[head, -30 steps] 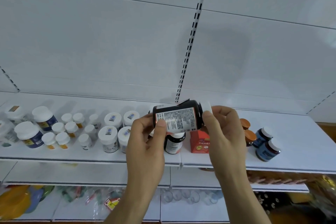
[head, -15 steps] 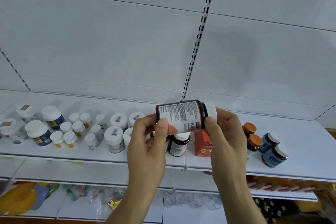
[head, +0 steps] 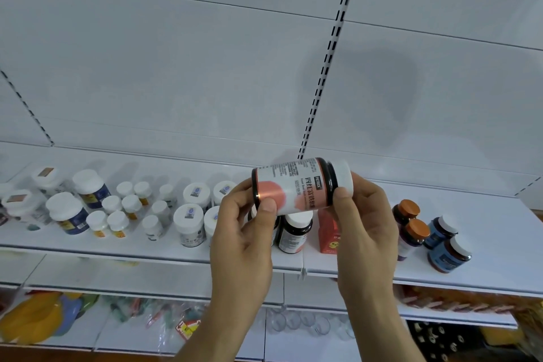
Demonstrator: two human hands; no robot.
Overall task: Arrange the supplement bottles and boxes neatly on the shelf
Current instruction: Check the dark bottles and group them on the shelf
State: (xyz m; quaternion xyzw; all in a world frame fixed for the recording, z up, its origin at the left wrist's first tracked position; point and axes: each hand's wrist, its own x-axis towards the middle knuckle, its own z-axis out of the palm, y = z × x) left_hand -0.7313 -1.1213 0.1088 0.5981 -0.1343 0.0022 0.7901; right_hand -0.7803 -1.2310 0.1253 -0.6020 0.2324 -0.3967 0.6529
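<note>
A dark bottle (head: 296,185) with a white cap is lying sideways in the air above the front edge of the shelf (head: 499,232). The left hand (head: 246,232) is gripping its base end and the right hand (head: 364,223) is gripping its cap end. Below it, another dark bottle (head: 294,231) and a red box (head: 328,233) are standing near the shelf's front edge, with white-capped jars (head: 188,223) sitting toward the left end.

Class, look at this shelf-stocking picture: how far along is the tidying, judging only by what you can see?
Mostly done: the white-capped bottles stand upright in grouped rows on the shelf, with orange-capped bottles and blue bottles paired at the right. In hand: the left hand and right hand hold a dark bottle sideways above the shelf. Left: standing it beside the matching dark bottle and red box.
</note>
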